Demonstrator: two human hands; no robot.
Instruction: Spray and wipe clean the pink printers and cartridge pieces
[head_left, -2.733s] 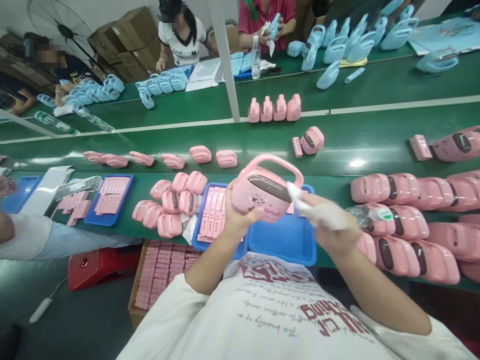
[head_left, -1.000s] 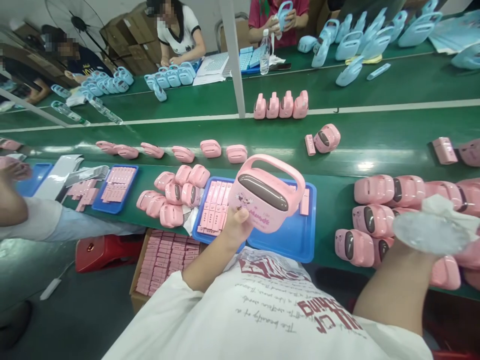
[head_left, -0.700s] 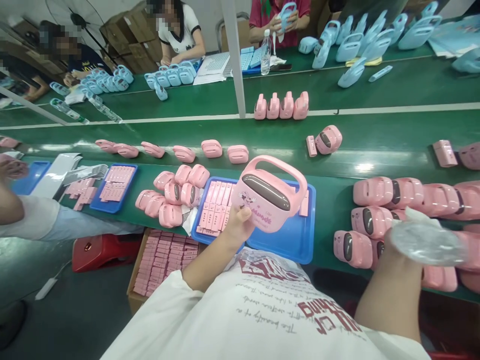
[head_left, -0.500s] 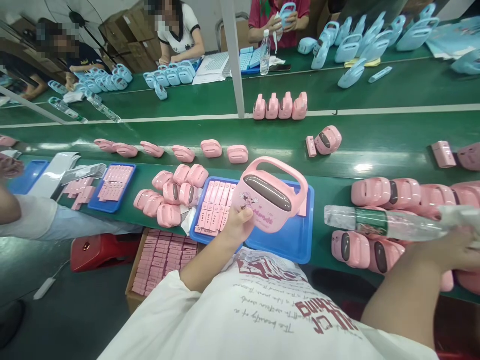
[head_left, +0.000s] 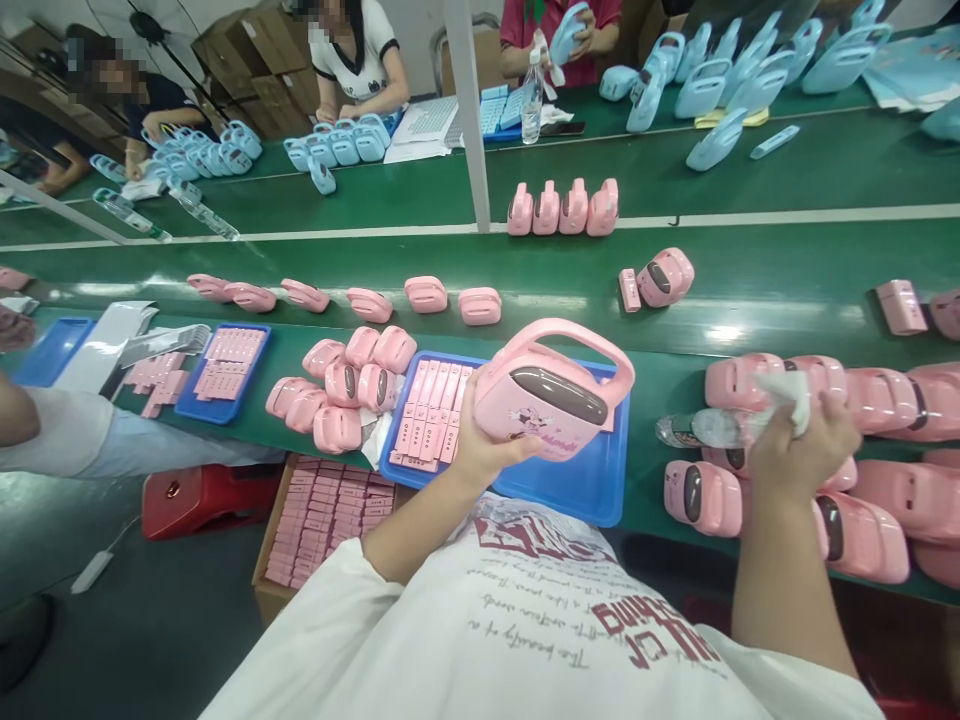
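Firmly, left hand (head_left: pixel 469 450) clasps pink case (head_left: pixel 551 395); right hand (head_left: pixel 799 450) closed around bottle (head_left: pixel 709 428) and cloth (head_left: pixel 787 392).

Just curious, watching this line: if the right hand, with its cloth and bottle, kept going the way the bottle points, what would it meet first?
Probably the blue tray. The right hand holds a clear plastic bottle pointing left, across a strip of green table; depth is unclear.

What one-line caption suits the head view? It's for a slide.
Left hand holds a pink case above a blue tray; right hand grips a cloth and bottle.
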